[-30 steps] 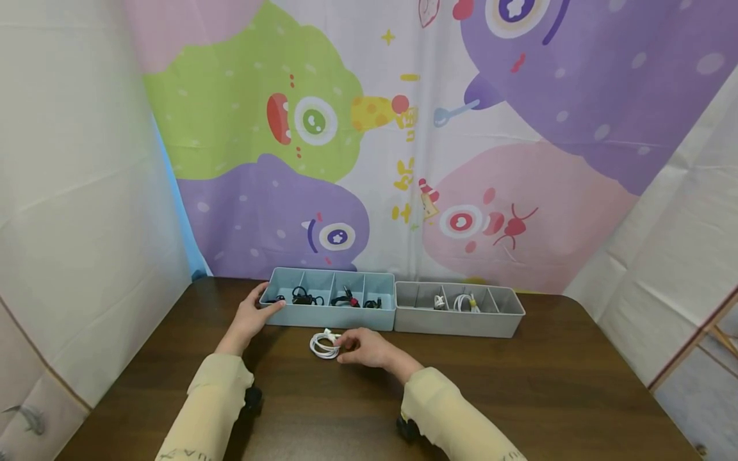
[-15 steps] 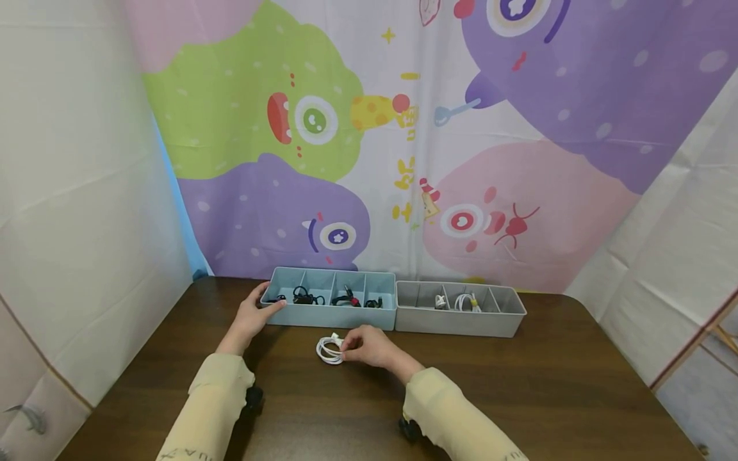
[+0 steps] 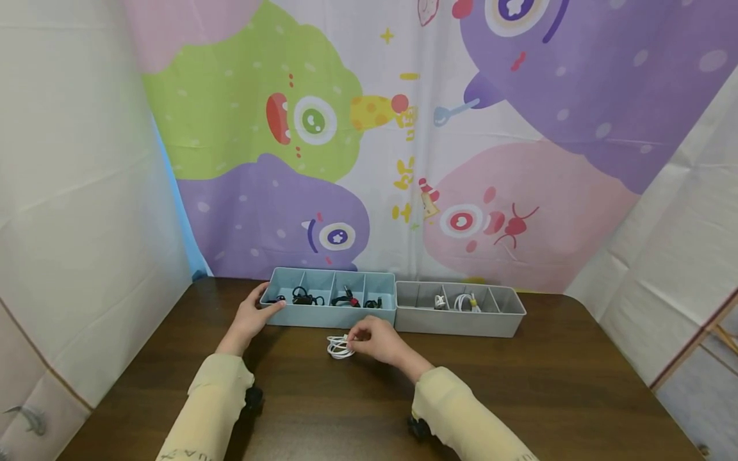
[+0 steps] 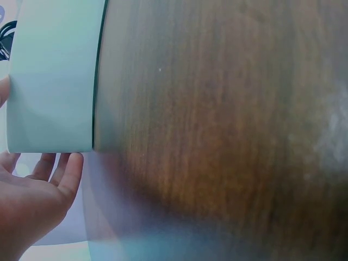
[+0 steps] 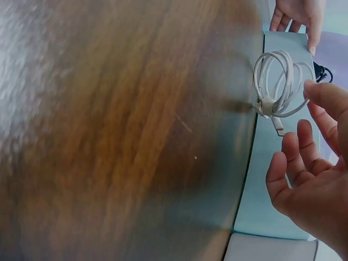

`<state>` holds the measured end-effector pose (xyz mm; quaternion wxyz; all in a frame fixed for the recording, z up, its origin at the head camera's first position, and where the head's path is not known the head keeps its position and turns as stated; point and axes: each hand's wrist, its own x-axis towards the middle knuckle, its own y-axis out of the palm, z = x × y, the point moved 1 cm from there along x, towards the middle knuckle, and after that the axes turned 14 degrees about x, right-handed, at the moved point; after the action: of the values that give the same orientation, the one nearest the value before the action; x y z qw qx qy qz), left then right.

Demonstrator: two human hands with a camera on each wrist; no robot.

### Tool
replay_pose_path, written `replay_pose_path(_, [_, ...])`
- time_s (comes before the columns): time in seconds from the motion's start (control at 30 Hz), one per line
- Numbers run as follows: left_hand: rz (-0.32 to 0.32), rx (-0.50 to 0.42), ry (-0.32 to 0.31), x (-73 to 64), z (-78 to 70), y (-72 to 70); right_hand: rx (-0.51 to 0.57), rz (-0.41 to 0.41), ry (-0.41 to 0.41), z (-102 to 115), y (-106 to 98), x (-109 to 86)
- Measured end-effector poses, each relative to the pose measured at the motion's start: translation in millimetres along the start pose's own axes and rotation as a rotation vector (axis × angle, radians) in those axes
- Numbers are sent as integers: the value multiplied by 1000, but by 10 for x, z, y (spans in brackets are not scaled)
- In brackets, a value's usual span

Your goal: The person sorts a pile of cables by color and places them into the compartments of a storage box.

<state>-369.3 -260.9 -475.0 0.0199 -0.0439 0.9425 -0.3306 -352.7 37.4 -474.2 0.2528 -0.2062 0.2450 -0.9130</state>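
Note:
My right hand pinches a coiled white charging cable between thumb and index finger, in front of a light-blue divided organizer box. In the right wrist view, the cable hangs in loops with a tie round them, and its metal plug points down; the other fingers are loosely bent. My left hand holds the left end of the blue box, thumb on the front rim, fingers along the end wall, as the left wrist view shows too. Black cables lie in the blue box's compartments.
A grey divided box stands end to end with the blue one, holding a white cable with a yellow tie and a small white item. Both sit at the back of the brown table, before a cartoon-printed curtain.
The right hand has taken hold of the coiled cable, lifted it and moved it slightly right, nearer the blue box. The left hand has stayed on the box.

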Motion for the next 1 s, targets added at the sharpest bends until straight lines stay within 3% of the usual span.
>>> replay_pose_path(0.2, [4,2,-3,-4,3,0,2,-20,-5,45,-53,-33])
replay_pose_path(0.53, [-1,9,-5,9,1,6,-35,-55,-83,82,-135,-53])
replay_pose_path(1.0, [-6,17,0,20,12,12,-14,-37,-79,248,-262,-93])
